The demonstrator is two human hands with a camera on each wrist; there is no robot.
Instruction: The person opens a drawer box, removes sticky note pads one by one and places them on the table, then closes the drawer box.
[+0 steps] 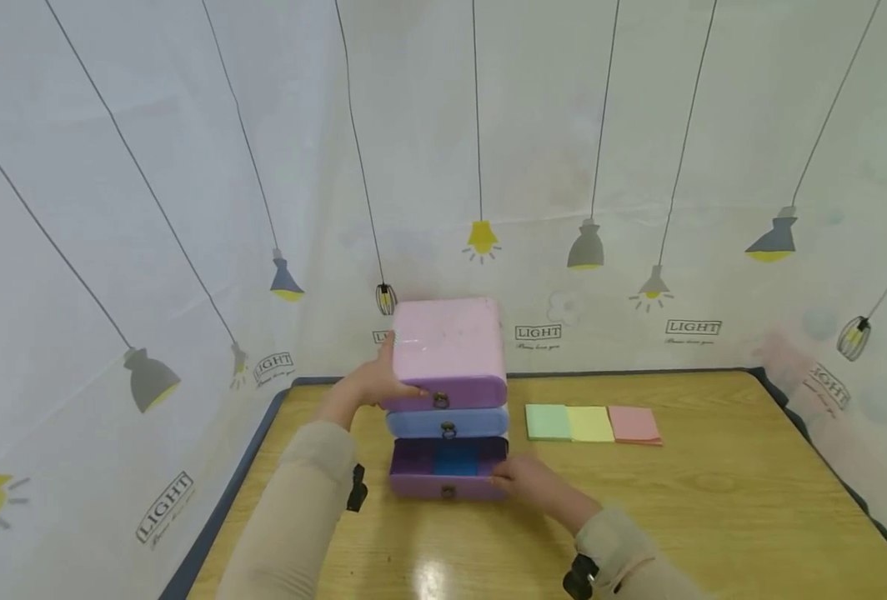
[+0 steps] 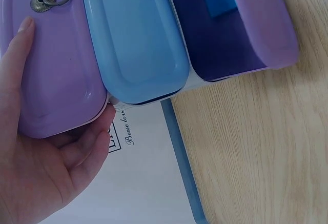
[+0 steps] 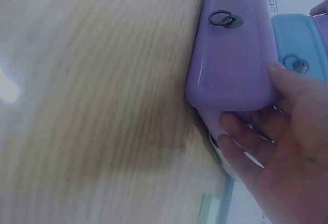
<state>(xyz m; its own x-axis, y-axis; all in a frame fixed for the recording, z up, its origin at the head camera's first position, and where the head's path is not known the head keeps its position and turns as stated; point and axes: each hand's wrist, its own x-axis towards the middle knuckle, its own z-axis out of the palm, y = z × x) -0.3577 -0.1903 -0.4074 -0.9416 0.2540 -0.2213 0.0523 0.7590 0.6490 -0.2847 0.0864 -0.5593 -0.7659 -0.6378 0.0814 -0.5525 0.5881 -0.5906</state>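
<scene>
A small three-tier drawer box point(image 1: 447, 342) with a pink top stands on the table. My left hand point(image 1: 378, 379) grips its upper left side, thumb on the front of the purple top drawer point(image 2: 61, 70) and fingers bent round the side. The blue middle drawer point(image 2: 136, 39) is closed. Pulled out at the bottom is a purple drawer point(image 1: 481, 489), with a flat blue thing point(image 1: 454, 458) inside. My right hand point(image 1: 539, 485) holds this drawer at its right end, the thumb at the upper edge and the fingers along the side. Each drawer front has a metal ring pull.
To the right of the box, green point(image 1: 548, 422), yellow point(image 1: 590, 424) and pink point(image 1: 633, 423) sticky-note pads lie in a row on the wooden table point(image 1: 714, 500). A wall sheet point(image 1: 428, 125) printed with lamps rises behind the table and at both sides.
</scene>
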